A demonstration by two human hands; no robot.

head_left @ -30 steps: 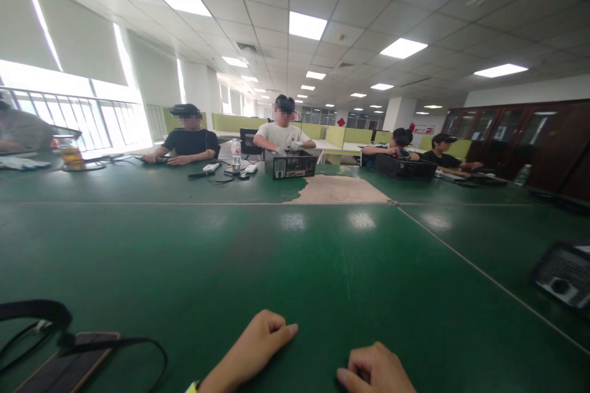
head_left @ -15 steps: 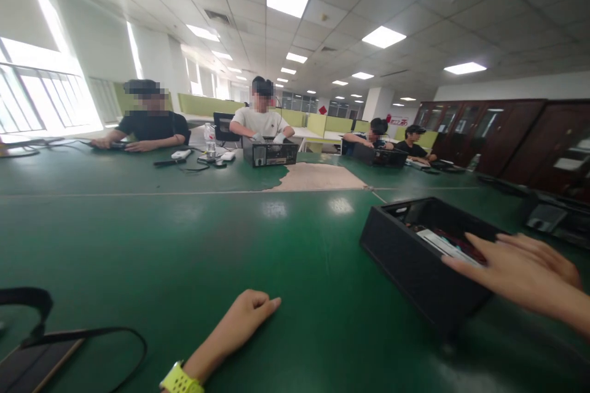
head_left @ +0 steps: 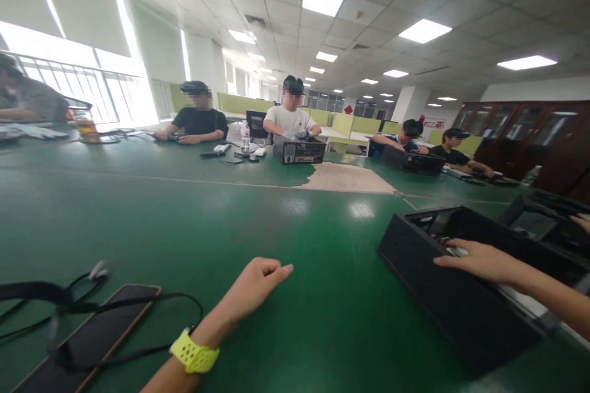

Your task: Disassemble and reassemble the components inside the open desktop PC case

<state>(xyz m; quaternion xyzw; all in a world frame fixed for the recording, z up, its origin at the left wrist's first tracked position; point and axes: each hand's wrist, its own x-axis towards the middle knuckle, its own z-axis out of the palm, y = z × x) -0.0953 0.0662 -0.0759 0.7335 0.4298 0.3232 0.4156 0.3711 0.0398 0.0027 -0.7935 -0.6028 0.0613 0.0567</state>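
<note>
My left hand (head_left: 257, 285), with a yellow-green watch band (head_left: 194, 352) on its wrist, rests on the green tabletop (head_left: 230, 227). Its fingers are curled in, the thumb sticks out, and nothing shows in it. At the right stands a black computer case (head_left: 442, 282) with its top side open. My right hand (head_left: 482, 261) reaches over the near wall of the case, thumb and forefinger apart, close to a whitish part (head_left: 458, 251) inside. The other fingertips are hidden, and I cannot tell whether it touches that part.
A dark flat phone-like slab (head_left: 104, 331) with a black strap (head_left: 133, 304) lies at lower left. Another person's hand (head_left: 581, 221) shows at the right edge beside a second dark case (head_left: 534, 221). Across the table, people work around another computer case (head_left: 299, 150) and a bottle (head_left: 245, 138).
My view has turned left, so more of the slab and strap shows. My right hand has moved from above the case to lower, inside its opening. The left hand keeps its curled pose.
</note>
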